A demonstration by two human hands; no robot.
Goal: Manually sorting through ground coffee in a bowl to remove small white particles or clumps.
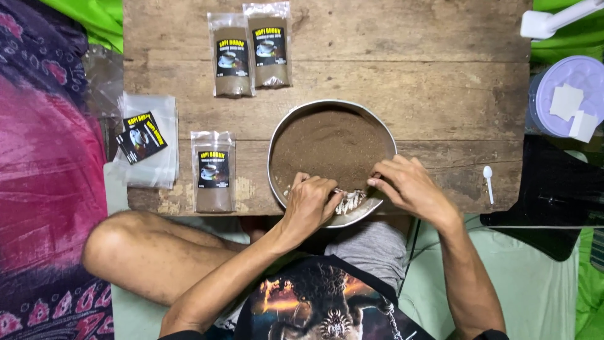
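Both hands at pan's (277,135) near rim, centre frame: left hand (309,203) & right hand (409,186) grip clear pouch (350,200) over brown powder (327,146).

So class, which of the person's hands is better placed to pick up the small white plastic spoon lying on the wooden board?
Probably the right hand: the small white plastic spoon lies on its side, while the left hand grips a clear bag.
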